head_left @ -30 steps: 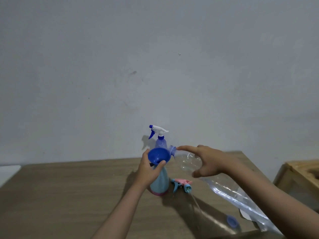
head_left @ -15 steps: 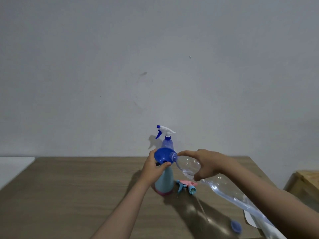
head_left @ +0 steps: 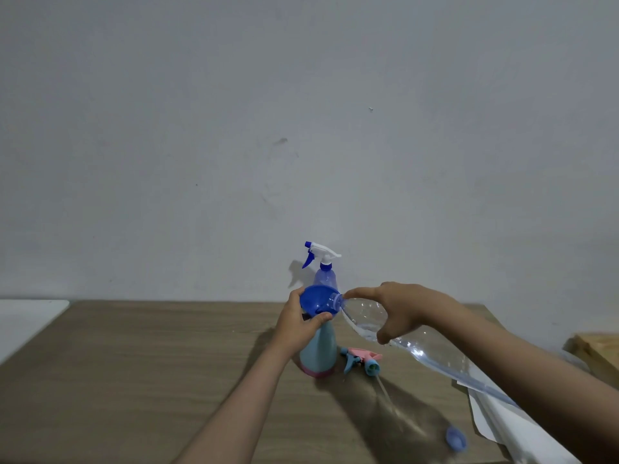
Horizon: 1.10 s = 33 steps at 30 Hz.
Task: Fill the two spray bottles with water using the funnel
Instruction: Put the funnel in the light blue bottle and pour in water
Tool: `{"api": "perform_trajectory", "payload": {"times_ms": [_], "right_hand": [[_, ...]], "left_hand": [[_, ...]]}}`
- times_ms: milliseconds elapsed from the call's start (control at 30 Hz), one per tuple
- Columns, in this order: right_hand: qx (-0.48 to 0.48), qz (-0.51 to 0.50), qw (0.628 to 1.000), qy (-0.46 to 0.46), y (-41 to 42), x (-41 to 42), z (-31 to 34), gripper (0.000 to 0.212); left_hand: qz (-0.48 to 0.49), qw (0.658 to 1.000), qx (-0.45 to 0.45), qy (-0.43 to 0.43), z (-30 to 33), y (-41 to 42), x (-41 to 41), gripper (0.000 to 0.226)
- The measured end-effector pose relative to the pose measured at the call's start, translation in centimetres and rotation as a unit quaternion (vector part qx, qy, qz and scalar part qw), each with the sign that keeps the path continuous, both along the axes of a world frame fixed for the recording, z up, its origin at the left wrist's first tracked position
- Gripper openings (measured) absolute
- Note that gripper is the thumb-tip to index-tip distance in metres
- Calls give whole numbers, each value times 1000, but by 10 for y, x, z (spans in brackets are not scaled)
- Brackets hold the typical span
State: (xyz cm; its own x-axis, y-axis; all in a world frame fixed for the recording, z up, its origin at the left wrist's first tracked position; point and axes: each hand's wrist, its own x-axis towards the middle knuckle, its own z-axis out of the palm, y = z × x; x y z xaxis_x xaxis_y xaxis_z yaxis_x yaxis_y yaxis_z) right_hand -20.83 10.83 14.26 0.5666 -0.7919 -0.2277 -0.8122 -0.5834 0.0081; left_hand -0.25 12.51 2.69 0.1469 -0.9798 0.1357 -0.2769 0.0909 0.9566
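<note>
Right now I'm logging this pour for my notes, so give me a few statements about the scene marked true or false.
1. The blue funnel sits on top of the light blue spray bottle. True.
2. The left hand lies flat on the table. False: it grips the funnel and bottle neck.
3. The right hand holds a tilted clear plastic bottle, mouth at the funnel. True.
4. The pink and blue trigger head is screwed onto the light blue bottle. False: it lies on the table.
5. The purple spray bottle has its trigger head on. True.
</note>
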Motion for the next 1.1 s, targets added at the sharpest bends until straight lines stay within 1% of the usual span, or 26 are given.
{"api": "perform_trajectory", "payload": {"times_ms": [167, 367, 500, 567, 667, 733, 833, 1000, 1100], "right_hand": [[-8, 5, 1000, -20, -5, -3, -8, 94], [-25, 2, 997, -69, -3, -9, -18, 93], [-45, 8, 991, -129, -2, -11, -25, 94], [-57, 9, 981, -186, -2, -13, -22, 94], [-81, 20, 948, -306, -4, -22, -9, 94], [-111, 28, 917, -383, -7, -33, -3, 95], [-173, 4, 867, -467, -11, -51, -3, 97], [-244, -49, 791, -558, -11, -71, -34, 101], [-298, -80, 757, -576, -11, -76, -63, 103]], "left_hand": [[-1, 1000, -5, 1, 0, 0, 0, 64], [5, 1000, -12, -4, -1, -2, 1, 64], [4, 1000, -10, -9, -1, -2, 1, 63], [5, 1000, -6, -7, -1, -2, 1, 64], [10, 1000, -3, -7, -3, -4, 2, 65], [12, 1000, -4, -12, -4, -4, 1, 65], [15, 1000, 1, -19, -4, -4, 1, 67], [15, 999, 13, -25, -5, -5, 1, 75], [17, 999, 16, -27, -4, -5, 0, 76]]}}
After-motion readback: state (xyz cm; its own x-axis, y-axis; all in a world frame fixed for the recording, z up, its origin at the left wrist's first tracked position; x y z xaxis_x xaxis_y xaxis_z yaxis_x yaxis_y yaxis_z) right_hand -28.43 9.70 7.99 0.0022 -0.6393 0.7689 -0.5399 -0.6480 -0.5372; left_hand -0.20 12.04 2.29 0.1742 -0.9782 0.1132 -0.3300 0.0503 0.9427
